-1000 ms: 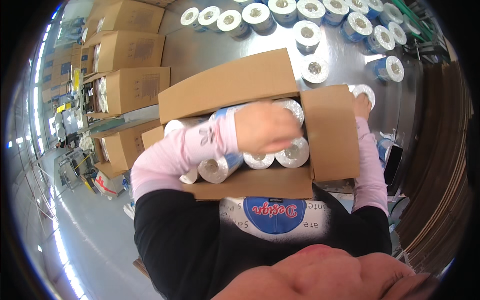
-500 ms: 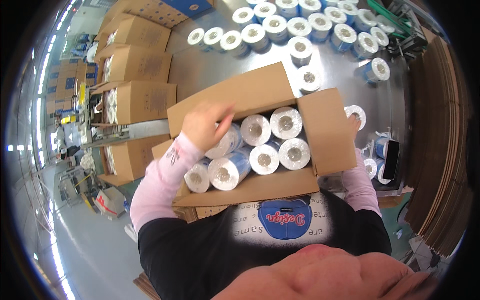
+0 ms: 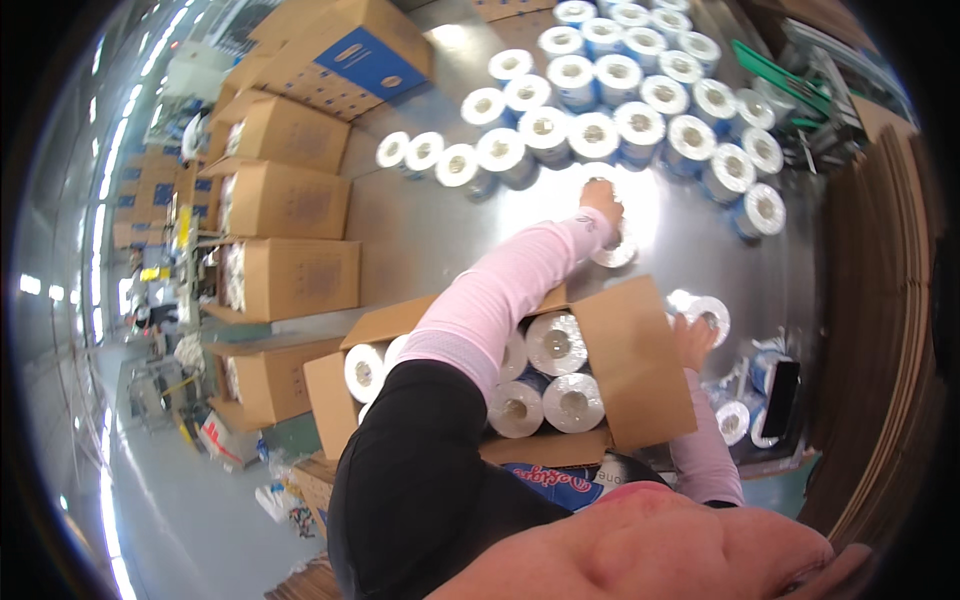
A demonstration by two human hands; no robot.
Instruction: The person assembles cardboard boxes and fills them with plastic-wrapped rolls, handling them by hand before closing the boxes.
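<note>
An open cardboard box [image 3: 640,370] in front of me holds several upright paper rolls [image 3: 556,343] in blue and white wrap; my left arm hides part of them. Beyond the box, my left hand [image 3: 600,200] grips the top of a standing roll, which glare and the hand mostly hide. Another roll [image 3: 614,252] stands just nearer, partly behind my sleeve. To the right of the box, my right hand [image 3: 693,340] is closed on a paper roll [image 3: 712,318], its fingers at the core.
Many more rolls [image 3: 571,80] stand together on the metal table [image 3: 400,225]. Filled cardboard boxes [image 3: 300,278] line the left side. A phone [image 3: 782,398] and wrapped rolls [image 3: 733,422] lie at the right edge, near stacked flat cardboard [image 3: 870,290].
My left hand has moved from above the box out to a roll on the table. My right hand stays at its roll. The view has shifted, so the box appears lower.
</note>
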